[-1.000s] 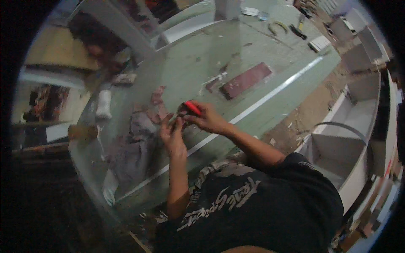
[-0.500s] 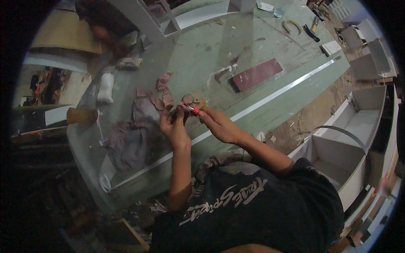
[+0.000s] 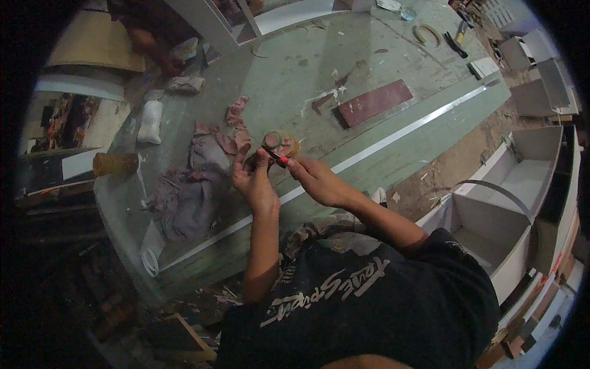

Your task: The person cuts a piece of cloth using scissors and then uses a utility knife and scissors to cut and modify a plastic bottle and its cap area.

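My right hand (image 3: 316, 181) is closed round a small tool with a red handle (image 3: 283, 160); its dark metal end points toward my left hand, and its exact kind is hard to make out. My left hand (image 3: 253, 183) pinches thumb and fingers together at that metal end; whether anything else is between them is hidden. Just beyond the fingers, a yellowish jar (image 3: 291, 146) with a green rim and pinkish top rests on the green table (image 3: 295, 86). A crumpled pinkish-grey cloth (image 3: 190, 197) lies left of my left hand.
A maroon block (image 3: 376, 103) and a long pale strip (image 3: 405, 128) lie on the table. A hammer (image 3: 456, 44) and tape ring (image 3: 426, 35) sit far right. Another person's hand (image 3: 174, 64) is at far left, near a white bottle (image 3: 150, 122). White cabinet boxes (image 3: 491, 227) stand right.
The tool has turned slightly, so its metal end looks dark rather than shiny. Both hands stay close together. The other person's hand at far left has shifted.
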The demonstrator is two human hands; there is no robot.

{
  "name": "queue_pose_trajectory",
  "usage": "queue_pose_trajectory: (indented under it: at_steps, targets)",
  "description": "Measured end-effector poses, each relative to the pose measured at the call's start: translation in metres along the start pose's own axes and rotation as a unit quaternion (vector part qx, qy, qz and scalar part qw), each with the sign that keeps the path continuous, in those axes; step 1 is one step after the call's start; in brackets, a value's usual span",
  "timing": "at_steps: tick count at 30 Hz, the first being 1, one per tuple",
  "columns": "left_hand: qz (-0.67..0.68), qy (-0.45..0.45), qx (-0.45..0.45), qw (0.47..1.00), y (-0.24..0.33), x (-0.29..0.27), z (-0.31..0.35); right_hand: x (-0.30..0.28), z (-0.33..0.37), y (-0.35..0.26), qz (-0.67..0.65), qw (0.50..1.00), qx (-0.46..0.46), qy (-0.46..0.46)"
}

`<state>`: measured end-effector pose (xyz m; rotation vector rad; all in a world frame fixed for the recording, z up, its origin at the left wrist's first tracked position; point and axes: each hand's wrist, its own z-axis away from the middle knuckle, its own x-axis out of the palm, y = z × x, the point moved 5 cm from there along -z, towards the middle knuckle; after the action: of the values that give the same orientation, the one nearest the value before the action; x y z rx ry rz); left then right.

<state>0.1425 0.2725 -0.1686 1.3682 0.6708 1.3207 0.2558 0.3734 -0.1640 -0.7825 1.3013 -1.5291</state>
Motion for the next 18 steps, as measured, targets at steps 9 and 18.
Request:
queue_pose_trajectory:
  at_steps: [9,18]
  targets:
    - [-0.244,-0.069,0.24,0.937,0.036,0.009,-0.008,0.006,0.005,-0.014,0.094,0.994,-0.012,0.057]
    - [-0.381,-0.061,0.365,0.848,0.062,0.001,-0.03,0.008,0.017,0.0,0.081,0.994,0.066,-0.021]
